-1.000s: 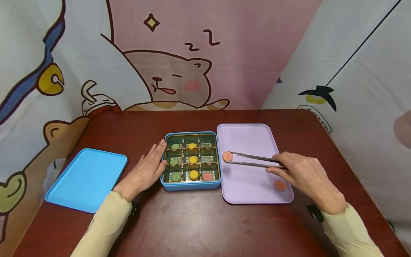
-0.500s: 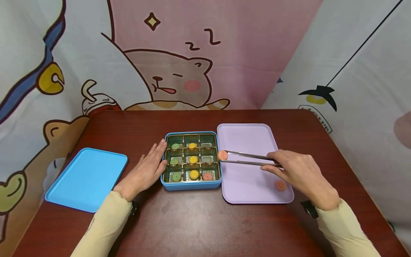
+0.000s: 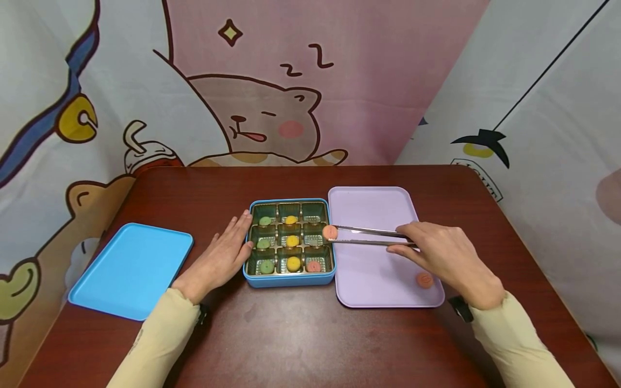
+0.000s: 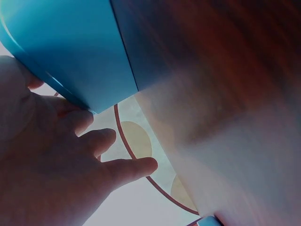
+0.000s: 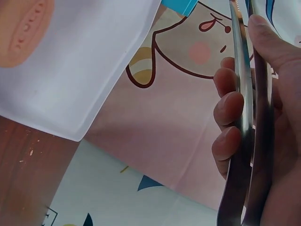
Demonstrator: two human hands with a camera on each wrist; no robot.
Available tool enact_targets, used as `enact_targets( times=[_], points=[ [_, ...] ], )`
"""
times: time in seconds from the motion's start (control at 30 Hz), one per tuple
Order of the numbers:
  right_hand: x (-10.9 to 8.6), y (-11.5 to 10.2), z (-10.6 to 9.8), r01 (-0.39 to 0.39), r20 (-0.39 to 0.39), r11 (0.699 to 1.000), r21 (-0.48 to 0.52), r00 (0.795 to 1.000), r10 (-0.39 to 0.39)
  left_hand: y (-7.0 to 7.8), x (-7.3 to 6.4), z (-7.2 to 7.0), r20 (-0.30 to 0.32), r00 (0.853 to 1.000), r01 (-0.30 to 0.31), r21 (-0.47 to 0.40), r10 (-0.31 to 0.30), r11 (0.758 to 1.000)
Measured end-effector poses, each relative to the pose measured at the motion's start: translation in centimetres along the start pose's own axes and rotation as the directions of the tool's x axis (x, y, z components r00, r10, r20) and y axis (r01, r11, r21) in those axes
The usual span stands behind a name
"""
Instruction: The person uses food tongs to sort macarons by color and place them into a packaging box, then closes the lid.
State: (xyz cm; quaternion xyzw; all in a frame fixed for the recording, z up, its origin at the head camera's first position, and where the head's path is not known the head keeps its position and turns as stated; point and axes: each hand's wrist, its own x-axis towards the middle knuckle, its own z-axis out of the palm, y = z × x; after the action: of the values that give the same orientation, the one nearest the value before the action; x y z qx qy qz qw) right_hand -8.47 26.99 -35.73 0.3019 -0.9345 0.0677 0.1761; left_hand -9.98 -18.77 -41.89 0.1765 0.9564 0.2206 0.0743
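A pair of metal tongs (image 3: pixel 371 231) is gripped by my right hand (image 3: pixel 443 258); in the right wrist view the fingers curl round the metal tongs (image 5: pixel 244 122). Their tips pinch a round pink-orange piece (image 3: pixel 330 232), held over the right rim of a blue box (image 3: pixel 291 280). My left hand (image 3: pixel 218 258) rests flat with straight fingers against the box's left side. Inside the box, a gold divided insert holds green pieces (image 3: pixel 266 267) in the left column, yellow pieces (image 3: pixel 293 263) in the middle column and one pink piece (image 3: pixel 313 267) at the front right.
A lilac tray (image 3: pixel 373 291) adjoins the box's right side, with another pink-orange piece (image 3: pixel 425 279) near its front right corner. To the left lies a blue lid-like tray (image 3: pixel 131 269). All stand on a dark red-brown table (image 3: pixel 291 345), backed by a printed cloth (image 3: pixel 368 81).
My right hand has moved left with the tongs, bringing the pinched piece from above the lilac tray to the box's right edge. My left hand has stayed in place.
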Motion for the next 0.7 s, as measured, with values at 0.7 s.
enact_targets(
  times=[0.7],
  points=[
    [2.3, -0.8, -0.5, -0.005, 0.144, 1.000, -0.016, 0.990, 0.008, 0.2, 0.0, -0.1, 0.020, 1.000, 0.021, 0.000, -0.021, 1.000]
  ],
)
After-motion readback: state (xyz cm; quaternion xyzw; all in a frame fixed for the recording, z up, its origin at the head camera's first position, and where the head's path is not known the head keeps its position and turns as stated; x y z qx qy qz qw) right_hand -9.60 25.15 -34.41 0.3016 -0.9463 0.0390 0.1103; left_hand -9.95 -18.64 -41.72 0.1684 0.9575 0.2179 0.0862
